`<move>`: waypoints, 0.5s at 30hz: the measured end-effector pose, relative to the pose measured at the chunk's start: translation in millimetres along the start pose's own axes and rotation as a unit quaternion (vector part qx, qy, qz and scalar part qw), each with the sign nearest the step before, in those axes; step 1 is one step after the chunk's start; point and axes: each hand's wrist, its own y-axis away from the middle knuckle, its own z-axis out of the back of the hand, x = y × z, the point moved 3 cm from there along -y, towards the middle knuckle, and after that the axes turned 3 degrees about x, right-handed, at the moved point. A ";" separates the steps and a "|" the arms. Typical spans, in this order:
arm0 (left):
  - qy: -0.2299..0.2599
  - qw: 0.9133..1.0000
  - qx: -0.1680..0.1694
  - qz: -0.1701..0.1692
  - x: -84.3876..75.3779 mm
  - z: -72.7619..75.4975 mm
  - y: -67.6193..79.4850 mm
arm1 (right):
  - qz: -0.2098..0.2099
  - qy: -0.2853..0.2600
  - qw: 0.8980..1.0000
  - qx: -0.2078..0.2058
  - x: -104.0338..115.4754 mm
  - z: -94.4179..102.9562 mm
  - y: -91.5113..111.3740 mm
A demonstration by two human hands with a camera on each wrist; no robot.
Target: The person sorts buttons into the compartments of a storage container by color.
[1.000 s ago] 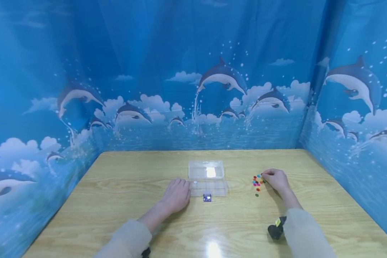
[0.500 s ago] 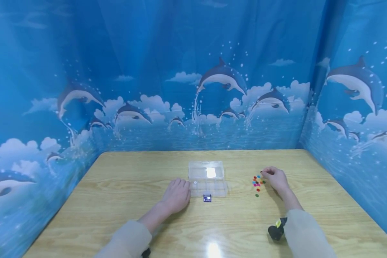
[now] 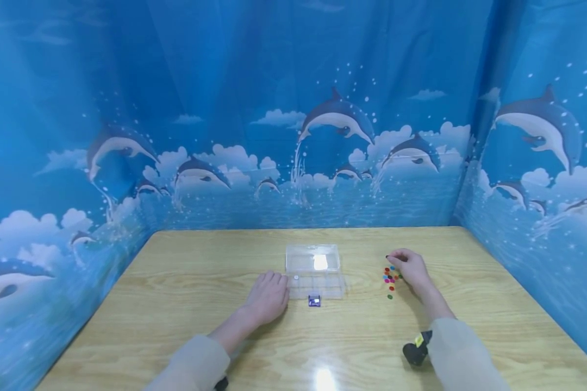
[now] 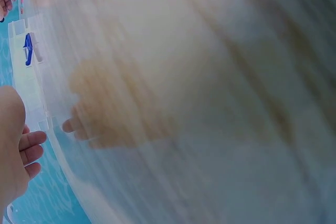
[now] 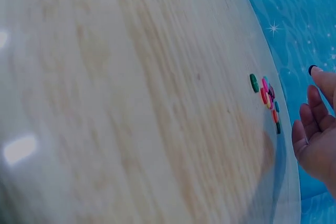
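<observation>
A clear plastic compartment box (image 3: pixel 329 282) lies on the table with its lid (image 3: pixel 300 257) tipped back. Its blue-purple latch (image 3: pixel 314 301) hangs at the front, and a small white piece (image 3: pixel 296 277) sits in a left compartment. Against the box's left side rests my left hand (image 3: pixel 268 296), fingers relaxed and fingertips at the edge. My right hand (image 3: pixel 411 267) pinches a small black button (image 5: pixel 312 70) between thumb and forefinger, raised over the far side of a loose group of coloured buttons (image 3: pixel 389 276). One green button (image 3: pixel 389 297) lies apart, nearer me.
Wood-grain table (image 3: pixel 200 271) spreads all around the box and buttons. A blue dolphin-print curtain (image 3: pixel 254 136) closes off the back and both sides. A black wrist device (image 3: pixel 414 353) sits at my right cuff.
My right hand has lifted away from the buttons and moved slightly left and farther back, carrying the black button. The left hand and the box stay in place.
</observation>
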 end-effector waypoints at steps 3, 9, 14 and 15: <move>-0.002 1.000 -0.001 0.001 0.1 0.2 -0.5 | 0.006 -0.002 1.000 0.001 3.4 -3.4 -0.7; -0.002 1.000 0.003 0.002 0.4 -0.4 -0.7 | 0.031 -0.016 0.999 0.008 13.8 -11.1 1.1; 0.002 1.000 0.003 0.000 0.0 1.0 0.2 | 0.025 -0.044 0.998 0.034 22.2 -20.2 3.8; 0.002 1.000 0.003 0.000 0.0 1.3 0.4 | 0.022 -0.047 0.998 0.038 23.4 -22.0 4.0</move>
